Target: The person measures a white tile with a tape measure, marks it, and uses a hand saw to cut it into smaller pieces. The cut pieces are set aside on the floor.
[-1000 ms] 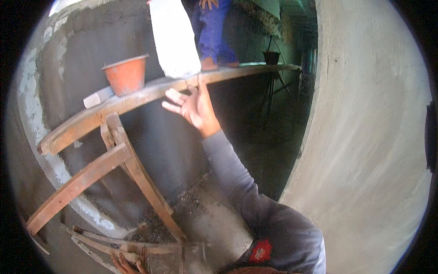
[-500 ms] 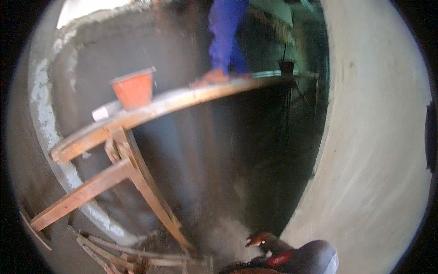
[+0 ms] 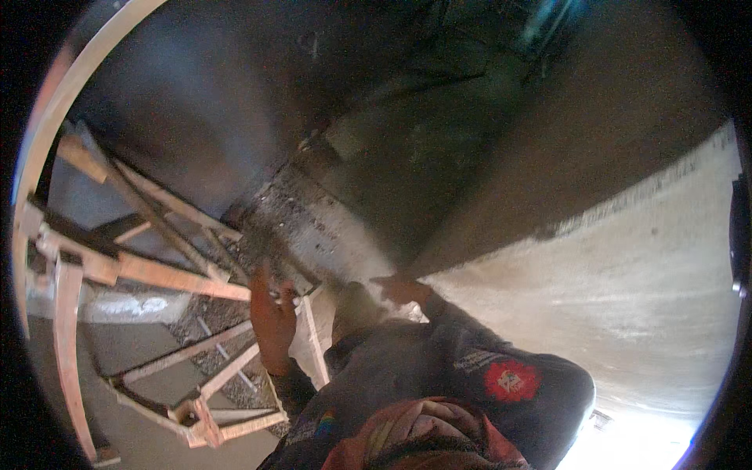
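Note:
My left hand [image 3: 272,323] is raised at lower middle, fingers stretched up and thumb apart, nothing visible in it. Behind it ends a wooden trestle bar [image 3: 184,278]; whether the hand touches that bar I cannot tell. To the right, my right hand [image 3: 403,290] reaches out from a dark sleeve beside the foot of the pale plastered wall [image 3: 619,251]. Its fingers point left, slightly blurred, and I see nothing held.
More wooden trestle frames [image 3: 205,427] stand at lower left, with a tall wooden leg [image 3: 69,352] farther left. A plank [image 3: 59,102] curves along the upper left rim. Rubble [image 3: 290,207] and grit litter the floor ahead. Dark wall surfaces rise beyond.
My view has tilted down and turned. The orange bucket and the other person's blue-clad legs have left the picture. My left hand has come up into fuller view; both forearms show more.

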The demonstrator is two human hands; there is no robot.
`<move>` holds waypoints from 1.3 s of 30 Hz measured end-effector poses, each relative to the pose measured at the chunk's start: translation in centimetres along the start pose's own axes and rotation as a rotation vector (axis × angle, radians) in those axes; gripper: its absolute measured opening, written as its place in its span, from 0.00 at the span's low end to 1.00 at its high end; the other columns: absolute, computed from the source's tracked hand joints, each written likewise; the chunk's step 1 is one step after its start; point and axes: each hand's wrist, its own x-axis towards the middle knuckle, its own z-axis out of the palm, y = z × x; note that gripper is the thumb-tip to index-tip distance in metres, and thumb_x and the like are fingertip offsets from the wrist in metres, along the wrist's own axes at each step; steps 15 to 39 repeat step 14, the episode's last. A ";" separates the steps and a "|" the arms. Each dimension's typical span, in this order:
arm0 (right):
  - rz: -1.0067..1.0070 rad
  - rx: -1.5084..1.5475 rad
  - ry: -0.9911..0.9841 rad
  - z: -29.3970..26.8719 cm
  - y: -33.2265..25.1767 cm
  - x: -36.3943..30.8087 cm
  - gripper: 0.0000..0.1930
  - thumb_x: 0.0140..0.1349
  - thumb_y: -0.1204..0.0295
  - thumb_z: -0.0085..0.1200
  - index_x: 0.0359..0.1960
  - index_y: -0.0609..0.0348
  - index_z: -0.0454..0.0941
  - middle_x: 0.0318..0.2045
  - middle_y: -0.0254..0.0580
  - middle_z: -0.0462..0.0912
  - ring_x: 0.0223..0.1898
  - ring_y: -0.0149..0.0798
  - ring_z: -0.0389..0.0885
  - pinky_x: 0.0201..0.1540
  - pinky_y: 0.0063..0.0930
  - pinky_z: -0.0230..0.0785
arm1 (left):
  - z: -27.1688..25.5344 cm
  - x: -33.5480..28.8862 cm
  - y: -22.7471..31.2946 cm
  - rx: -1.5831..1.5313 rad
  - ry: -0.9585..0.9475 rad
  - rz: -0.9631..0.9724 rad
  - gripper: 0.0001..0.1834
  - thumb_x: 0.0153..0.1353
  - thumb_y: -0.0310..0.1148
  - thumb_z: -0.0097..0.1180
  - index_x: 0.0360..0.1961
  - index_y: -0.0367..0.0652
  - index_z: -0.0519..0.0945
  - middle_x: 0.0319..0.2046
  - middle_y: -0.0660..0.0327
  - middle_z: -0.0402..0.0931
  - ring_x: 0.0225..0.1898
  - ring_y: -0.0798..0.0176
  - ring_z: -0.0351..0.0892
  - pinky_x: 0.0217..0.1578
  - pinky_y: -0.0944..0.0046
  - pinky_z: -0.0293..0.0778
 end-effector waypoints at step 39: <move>0.181 0.432 0.506 -2.1 2.2 7.4 0.33 0.81 0.46 0.57 0.78 0.53 0.76 0.79 0.53 0.75 0.76 0.57 0.76 0.80 0.53 0.66 | 30.5 25.6 -20.0 -0.040 -0.967 0.114 0.24 0.81 0.39 0.54 0.72 0.48 0.84 0.67 0.48 0.85 0.66 0.43 0.85 0.67 0.44 0.80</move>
